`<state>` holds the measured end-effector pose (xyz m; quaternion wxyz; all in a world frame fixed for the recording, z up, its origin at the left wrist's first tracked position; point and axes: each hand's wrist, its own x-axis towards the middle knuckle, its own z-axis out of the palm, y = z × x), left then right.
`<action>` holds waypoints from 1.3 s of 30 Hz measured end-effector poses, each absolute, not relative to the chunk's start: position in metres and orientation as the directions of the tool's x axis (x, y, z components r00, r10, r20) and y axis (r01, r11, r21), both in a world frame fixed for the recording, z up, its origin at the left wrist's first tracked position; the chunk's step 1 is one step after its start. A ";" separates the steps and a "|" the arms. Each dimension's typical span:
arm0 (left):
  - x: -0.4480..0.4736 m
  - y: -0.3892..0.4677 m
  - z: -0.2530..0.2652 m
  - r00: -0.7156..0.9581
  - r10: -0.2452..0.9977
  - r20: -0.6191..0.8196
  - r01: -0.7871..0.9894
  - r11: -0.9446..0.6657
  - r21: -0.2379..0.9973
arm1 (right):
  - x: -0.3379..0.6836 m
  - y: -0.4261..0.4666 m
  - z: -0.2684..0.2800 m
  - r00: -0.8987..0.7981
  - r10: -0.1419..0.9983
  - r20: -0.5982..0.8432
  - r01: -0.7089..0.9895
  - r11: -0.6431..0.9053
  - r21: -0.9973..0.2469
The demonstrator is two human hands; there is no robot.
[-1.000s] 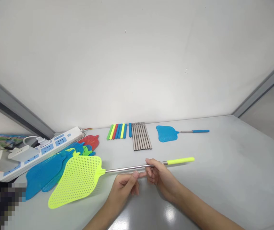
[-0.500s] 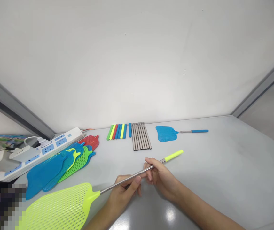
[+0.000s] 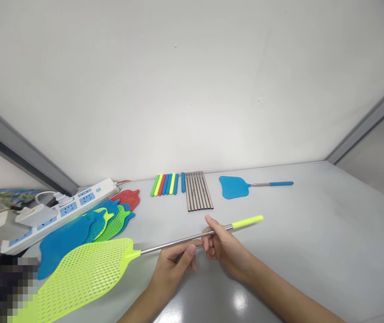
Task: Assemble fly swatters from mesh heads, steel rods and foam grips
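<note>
A yellow-green fly swatter (image 3: 87,273) stretches across the front of the table, its perforated head at lower left and its yellow grip (image 3: 247,221) at right. My right hand (image 3: 227,249) is closed round the metal rod (image 3: 158,247) just short of that grip, thumb pointing up. Farther left, my left hand (image 3: 174,264) is closed at the rod's underside, thumb against the fingers, which reach toward the right hand. The swatter is held above the tabletop.
Beyond the hands lie a row of metal rods (image 3: 198,190), several coloured grip sleeves (image 3: 165,185) and a blue fly swatter (image 3: 235,186). At left, loose swatter heads (image 3: 64,242) are piled against a white power strip (image 3: 77,204). A wall (image 3: 192,89) bounds the table behind.
The yellow-green swatter has turned closer to level: its head has risen and its grip end has dipped slightly and moved right. Both hands stay at the rod.
</note>
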<state>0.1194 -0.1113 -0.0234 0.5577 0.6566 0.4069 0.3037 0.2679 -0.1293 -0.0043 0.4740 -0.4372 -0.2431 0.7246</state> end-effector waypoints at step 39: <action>0.125 -0.102 -0.027 0.389 0.917 -0.090 0.165 0.027 0.986 | 0.263 -0.126 -0.020 -0.165 0.929 -0.330 -0.416 -0.369 -0.831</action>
